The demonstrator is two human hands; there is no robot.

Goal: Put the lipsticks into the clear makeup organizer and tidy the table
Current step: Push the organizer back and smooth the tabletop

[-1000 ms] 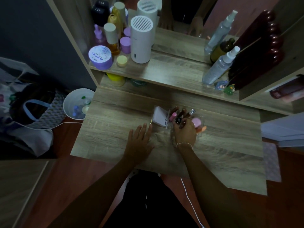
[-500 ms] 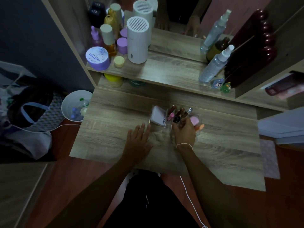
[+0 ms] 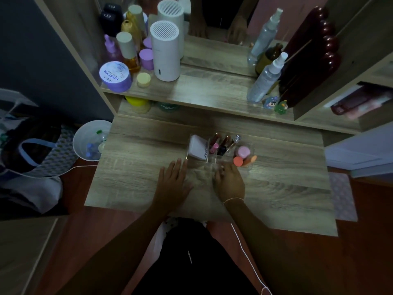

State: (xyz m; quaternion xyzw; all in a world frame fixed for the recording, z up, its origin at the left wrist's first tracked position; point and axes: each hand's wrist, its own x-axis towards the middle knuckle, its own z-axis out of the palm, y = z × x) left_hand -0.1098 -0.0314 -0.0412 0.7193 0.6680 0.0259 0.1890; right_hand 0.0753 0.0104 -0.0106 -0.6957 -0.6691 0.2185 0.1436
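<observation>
Dim wooden bench (image 3: 276, 192): the right hand (image 3: 230, 182) had withdrawn from the clear makeup organizer (image 3: 244, 165), empty and loosely open. The left hand (image 3: 173, 182) stayed flat and open; the lipsticks (image 3: 221, 143) stood inside, so loading looked finished.

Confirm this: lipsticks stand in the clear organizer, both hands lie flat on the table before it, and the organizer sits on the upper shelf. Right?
Not quite. The head view shows the organizer on the table, below the shelf, not on it. The rest holds: lipsticks stand inside it, and the left hand and right hand lie flat on the table before it.
</observation>
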